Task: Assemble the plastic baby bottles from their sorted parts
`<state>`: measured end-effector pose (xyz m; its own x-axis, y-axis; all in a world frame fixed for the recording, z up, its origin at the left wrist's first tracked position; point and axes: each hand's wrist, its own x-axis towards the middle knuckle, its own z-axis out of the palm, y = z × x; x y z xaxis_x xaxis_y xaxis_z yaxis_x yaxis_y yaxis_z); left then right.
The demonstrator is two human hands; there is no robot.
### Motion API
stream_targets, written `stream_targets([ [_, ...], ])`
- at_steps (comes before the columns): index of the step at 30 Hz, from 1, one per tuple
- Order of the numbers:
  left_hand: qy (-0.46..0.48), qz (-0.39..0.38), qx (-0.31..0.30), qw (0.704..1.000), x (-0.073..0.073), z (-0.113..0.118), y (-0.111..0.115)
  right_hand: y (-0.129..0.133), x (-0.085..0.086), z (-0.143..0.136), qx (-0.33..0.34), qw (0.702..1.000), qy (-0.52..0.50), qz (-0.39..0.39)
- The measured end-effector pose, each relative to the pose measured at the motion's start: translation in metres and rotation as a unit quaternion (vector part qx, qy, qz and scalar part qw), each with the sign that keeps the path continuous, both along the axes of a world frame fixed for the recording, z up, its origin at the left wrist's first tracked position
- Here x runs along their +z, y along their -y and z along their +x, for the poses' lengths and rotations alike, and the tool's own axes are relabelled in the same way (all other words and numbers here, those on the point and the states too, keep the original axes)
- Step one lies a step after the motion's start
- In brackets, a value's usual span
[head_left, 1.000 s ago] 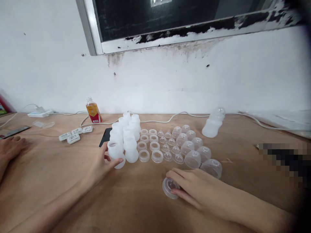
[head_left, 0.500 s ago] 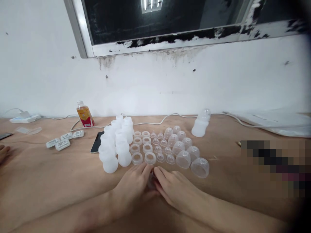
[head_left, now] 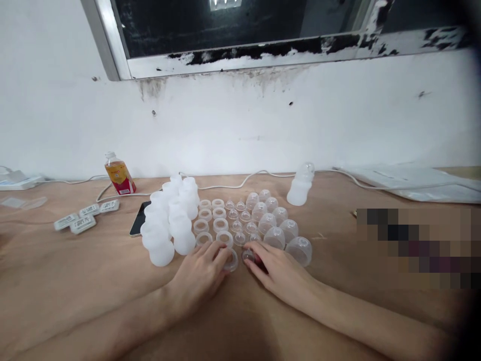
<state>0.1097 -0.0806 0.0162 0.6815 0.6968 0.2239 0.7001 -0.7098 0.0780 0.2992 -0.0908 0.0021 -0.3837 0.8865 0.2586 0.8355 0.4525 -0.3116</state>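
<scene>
My left hand [head_left: 203, 265] is closed around the edge of a clear bottle collar ring [head_left: 232, 260], just in front of the ring rows. To its right, my right hand [head_left: 276, 265] pinches a clear bottle nipple [head_left: 248, 256] between thumb and fingers, low at the table. The two parts are apart. Beyond my hands stand two rows of collar rings [head_left: 220, 225], then rows of nipples [head_left: 237, 226] and dome-shaped clear caps [head_left: 274, 237]. White bottle bodies [head_left: 161, 250] crowd together on the left.
An assembled baby bottle [head_left: 299, 188] stands at the back right, near a white cable [head_left: 246, 180]. On the left are a drink bottle [head_left: 119, 175], a phone [head_left: 138, 220] and several small white cases [head_left: 82, 223]. A plastic bag [head_left: 406, 185] lies against the wall.
My hands were together around something clear; now they are apart, the left with a collar ring and the right with a nipple. The whole view has shifted slightly.
</scene>
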Motion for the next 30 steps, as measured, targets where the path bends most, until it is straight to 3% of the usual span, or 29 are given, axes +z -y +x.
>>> stream_targets([
  [9, -0.030, 0.032, -0.005, 0.999, -0.007, 0.002, 0.000, -0.007, -0.007, -0.002, -0.012, 1.000, 0.005, 0.015],
  [12, -0.023, 0.056, -0.010, 0.998, -0.003, 0.002, 0.005, -0.004, -0.004, -0.002, -0.018, 1.000, 0.001, 0.009],
  [14, 0.006, 0.083, -0.016, 0.996, 0.009, -0.005, 0.014, 0.000, 0.002, -0.001, -0.027, 0.999, -0.018, 0.030],
  [18, 0.144, 0.157, -0.020, 0.977, 0.055, -0.042, 0.023, 0.004, 0.031, -0.005, -0.030, 0.991, -0.100, 0.087],
  [20, 0.273, 0.200, 0.021, 0.941, 0.073, -0.069, 0.006, -0.003, 0.050, -0.013, 0.000, 0.982, -0.169, 0.081],
  [22, 0.404, 0.156, 0.089, 0.897, 0.077, -0.096, -0.027, -0.019, 0.065, -0.029, 0.045, 0.965, -0.246, 0.076],
  [23, 0.485, 0.088, 0.122, 0.862, 0.074, -0.107, -0.047, -0.031, 0.069, -0.040, 0.058, 0.955, -0.284, 0.056],
  [25, 0.644, -0.082, 0.173, 0.741, 0.059, -0.123, -0.089, -0.060, 0.073, -0.066, 0.032, 0.923, -0.383, -0.014],
  [27, 0.670, -0.160, 0.198, 0.697, 0.041, -0.127, -0.124, -0.091, 0.069, -0.095, -0.062, 0.865, -0.490, -0.083],
  [30, 0.686, -0.261, 0.184, 0.653, 0.020, -0.114, -0.153, -0.132, 0.056, -0.134, -0.109, 0.844, -0.519, -0.079],
])
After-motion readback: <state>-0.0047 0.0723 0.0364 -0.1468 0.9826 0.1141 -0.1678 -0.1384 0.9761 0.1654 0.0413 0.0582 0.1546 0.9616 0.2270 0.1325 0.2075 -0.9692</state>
